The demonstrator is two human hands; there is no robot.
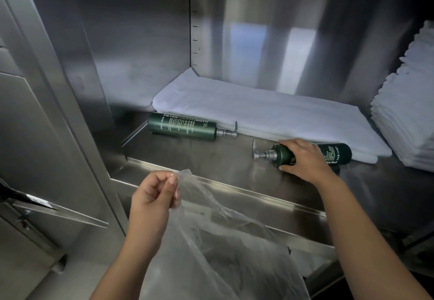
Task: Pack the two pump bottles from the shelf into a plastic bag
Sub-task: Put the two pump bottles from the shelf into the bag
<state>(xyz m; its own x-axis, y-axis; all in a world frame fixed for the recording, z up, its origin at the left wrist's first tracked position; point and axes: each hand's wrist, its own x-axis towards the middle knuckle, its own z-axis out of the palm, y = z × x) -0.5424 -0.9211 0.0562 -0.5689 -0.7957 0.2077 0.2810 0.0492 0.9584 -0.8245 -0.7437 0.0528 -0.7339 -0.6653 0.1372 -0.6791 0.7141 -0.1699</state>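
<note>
My right hand (303, 158) wraps the near green pump bottle (333, 152) lying on the steel shelf (211, 158); my left hand (152, 196) pinches the clear plastic bag (223, 241) at its top edge.

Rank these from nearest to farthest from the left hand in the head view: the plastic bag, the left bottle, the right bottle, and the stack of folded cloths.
1. plastic bag: pinched in the left hand.
2. left bottle: lying on the shelf above.
3. right bottle: under the right hand.
4. stack of folded cloths: far right.

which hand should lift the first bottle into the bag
Right. The right hand already wraps the near bottle on the shelf, while the left hand pinches the bag.
</note>
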